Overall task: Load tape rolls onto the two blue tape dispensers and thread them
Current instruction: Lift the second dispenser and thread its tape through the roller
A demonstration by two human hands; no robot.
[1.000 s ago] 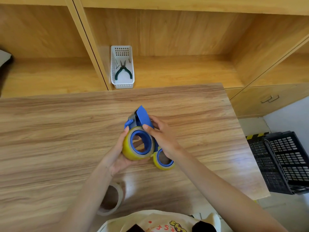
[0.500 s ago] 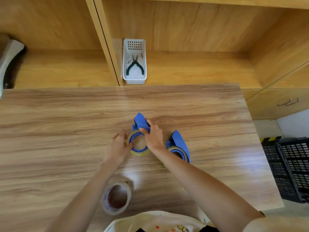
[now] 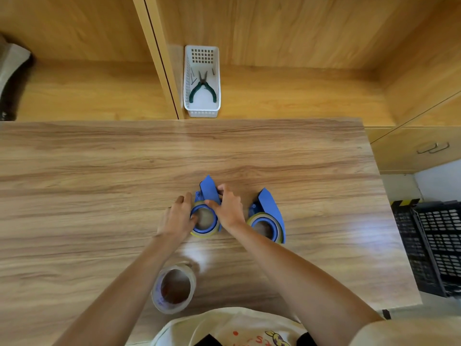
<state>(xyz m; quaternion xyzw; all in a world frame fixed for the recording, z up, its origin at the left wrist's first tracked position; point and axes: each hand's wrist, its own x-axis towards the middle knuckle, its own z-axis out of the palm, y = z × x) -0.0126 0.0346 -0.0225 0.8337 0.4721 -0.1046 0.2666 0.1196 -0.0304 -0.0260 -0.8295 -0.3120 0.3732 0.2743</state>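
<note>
Two blue tape dispensers lie on the wooden table (image 3: 99, 171), each with a yellowish tape roll around its blue hub. The left dispenser (image 3: 208, 191) rests flat at the table's middle. My left hand (image 3: 178, 217) grips the left rim of its roll (image 3: 203, 233). My right hand (image 3: 228, 208) presses on the roll's right side and the dispenser's body. The second dispenser (image 3: 268, 214) lies alone just to the right of my right hand. A spare clear tape roll (image 3: 174, 288) stands near the front edge, under my left forearm.
A white plastic basket (image 3: 202, 58) with green-handled pliers (image 3: 202, 87) sits on the shelf behind the table. Black crates (image 3: 434, 245) stand on the floor off the table's right edge. A cupboard with a drawer handle lies at far right.
The dispenser that I held up in both hands a second ago now lies flat on the table. Both hands stay on it. The view has shifted forward.
</note>
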